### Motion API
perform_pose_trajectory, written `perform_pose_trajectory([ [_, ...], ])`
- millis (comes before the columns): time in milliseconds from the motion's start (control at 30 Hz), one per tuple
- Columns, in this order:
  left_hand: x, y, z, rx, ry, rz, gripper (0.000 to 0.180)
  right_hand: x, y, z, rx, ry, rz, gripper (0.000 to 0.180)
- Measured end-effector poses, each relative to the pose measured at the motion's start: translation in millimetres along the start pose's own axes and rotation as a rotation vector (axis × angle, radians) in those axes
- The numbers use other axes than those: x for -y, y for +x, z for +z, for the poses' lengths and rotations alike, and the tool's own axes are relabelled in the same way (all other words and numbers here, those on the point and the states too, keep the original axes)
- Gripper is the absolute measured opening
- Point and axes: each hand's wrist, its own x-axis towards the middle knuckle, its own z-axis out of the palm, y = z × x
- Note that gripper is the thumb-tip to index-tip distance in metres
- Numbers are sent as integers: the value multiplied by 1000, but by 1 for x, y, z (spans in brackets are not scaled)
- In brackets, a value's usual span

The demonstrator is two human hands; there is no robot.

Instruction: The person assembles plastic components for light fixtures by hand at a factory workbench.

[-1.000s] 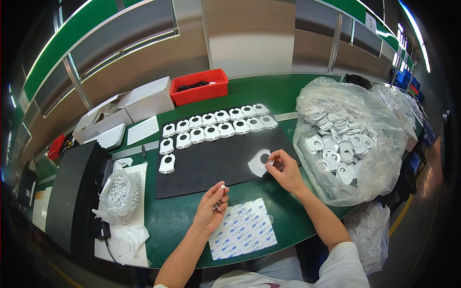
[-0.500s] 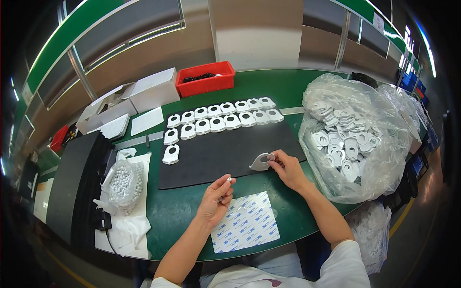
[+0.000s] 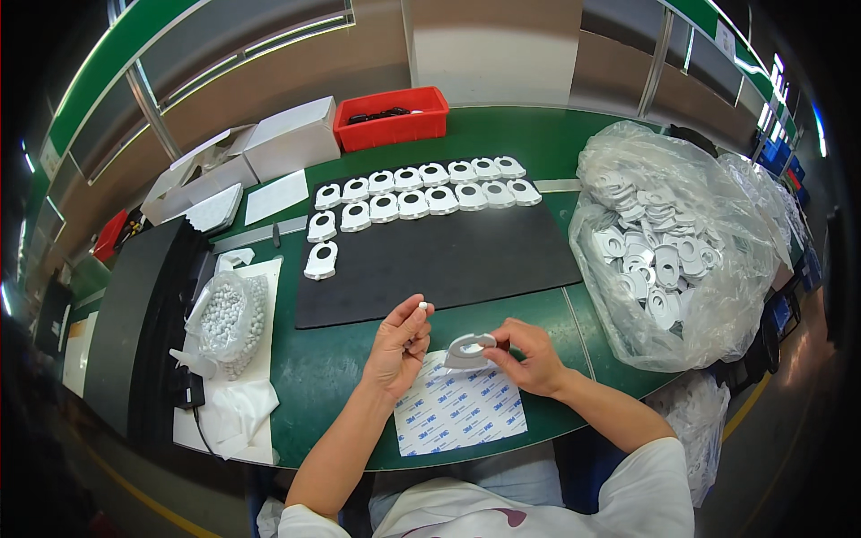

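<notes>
My left hand [image 3: 400, 348] pinches a small white ball [image 3: 422, 306] between thumb and fingertips, in front of the black mat's near edge. My right hand [image 3: 533, 358] grips one end of a white plastic plate with a round hole [image 3: 469, 356], tilted over the sheet. Below both hands lies a white backing sheet with blue print [image 3: 462, 408]. On the black mat [image 3: 430, 260], similar white plates stand in two rows along the far side, and a single plate [image 3: 320, 261] starts a third row at the left.
At the right, a large clear plastic bag [image 3: 717, 305] holds many loose plates. A bag of white balls [image 3: 235, 318] sits at the left beside black foam sheets [image 3: 148, 323]. A red bin [image 3: 392, 123] and white boxes [image 3: 291, 143] line the back.
My right hand has brought the plate from above the mat toward me, over the printed sheet and closer to my left hand. The left hand still pinches the ball.
</notes>
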Motion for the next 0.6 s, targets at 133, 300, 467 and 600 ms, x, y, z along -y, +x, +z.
perform_pose_trajectory([
  [133, -1, 6, -7, -26, -9, 42, 16, -7, 1, 5, 94, -59, -142, 14],
  [300, -2, 11, -7, -29, -29, 27, 16, -15, 1, 10, 99, -106, -266, 19],
  [467, -2, 9, -4, -32, -26, 28, 16, -13, 3, 7, 118, -134, -305, 18],
  [600, 1, 4, 5, -4, 42, 18, 16, -9, 1, -3, -44, 66, -35, 14],
])
